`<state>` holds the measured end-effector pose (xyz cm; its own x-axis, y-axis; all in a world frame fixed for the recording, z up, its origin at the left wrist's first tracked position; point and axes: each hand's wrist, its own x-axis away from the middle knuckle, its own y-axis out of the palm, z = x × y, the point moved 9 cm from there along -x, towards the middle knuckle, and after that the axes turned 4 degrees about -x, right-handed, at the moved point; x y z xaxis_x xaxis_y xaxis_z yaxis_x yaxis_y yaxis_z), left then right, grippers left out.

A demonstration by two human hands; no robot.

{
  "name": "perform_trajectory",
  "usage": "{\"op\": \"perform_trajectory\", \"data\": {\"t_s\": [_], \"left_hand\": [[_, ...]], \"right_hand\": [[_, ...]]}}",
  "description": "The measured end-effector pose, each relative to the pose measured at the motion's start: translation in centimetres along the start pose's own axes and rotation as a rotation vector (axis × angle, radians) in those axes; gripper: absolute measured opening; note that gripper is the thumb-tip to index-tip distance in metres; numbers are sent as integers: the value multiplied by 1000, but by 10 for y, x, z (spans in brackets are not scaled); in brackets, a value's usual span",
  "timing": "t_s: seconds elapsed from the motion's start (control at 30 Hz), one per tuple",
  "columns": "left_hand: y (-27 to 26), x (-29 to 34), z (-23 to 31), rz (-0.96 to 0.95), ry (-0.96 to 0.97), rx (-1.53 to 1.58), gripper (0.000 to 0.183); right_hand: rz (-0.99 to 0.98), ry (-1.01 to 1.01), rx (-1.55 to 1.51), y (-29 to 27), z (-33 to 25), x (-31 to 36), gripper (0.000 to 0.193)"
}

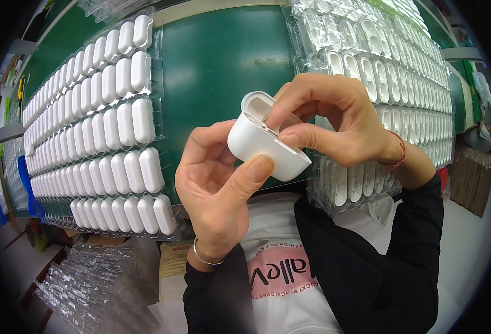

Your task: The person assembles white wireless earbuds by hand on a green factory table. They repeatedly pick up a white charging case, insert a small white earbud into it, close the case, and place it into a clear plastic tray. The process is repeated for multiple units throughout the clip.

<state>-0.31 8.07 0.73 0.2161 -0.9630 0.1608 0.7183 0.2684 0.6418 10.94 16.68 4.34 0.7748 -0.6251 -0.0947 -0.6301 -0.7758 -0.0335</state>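
My left hand point(217, 189) grips a small white plastic earbud case point(259, 142), thumb pressed on its near side. The case's lid point(256, 103) is flipped open and points away from me. My right hand point(334, 119) reaches from the right, with its thumb and forefinger pinched at the open top of the case. Whether something small sits between those fingertips is hidden. Both hands hover above the green work surface point(223, 61), close to my chest.
Clear plastic trays of several closed white cases point(106, 128) lie on the left. Trays with white case parts point(390, 72) are stacked on the right, reaching under my right wrist. Empty clear trays point(89, 284) pile up at lower left.
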Motion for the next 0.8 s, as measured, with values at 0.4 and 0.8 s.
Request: {"op": "perform_trajectory", "data": {"t_s": [0.4, 0.8], "left_hand": [[-20, -5, -9, -58, 87, -94, 47], [-21, -7, -19, 52, -15, -35, 40]], "right_hand": [[36, -203, 336, 6, -15, 1, 23], [164, -41, 235, -14, 6, 3, 31]]}}
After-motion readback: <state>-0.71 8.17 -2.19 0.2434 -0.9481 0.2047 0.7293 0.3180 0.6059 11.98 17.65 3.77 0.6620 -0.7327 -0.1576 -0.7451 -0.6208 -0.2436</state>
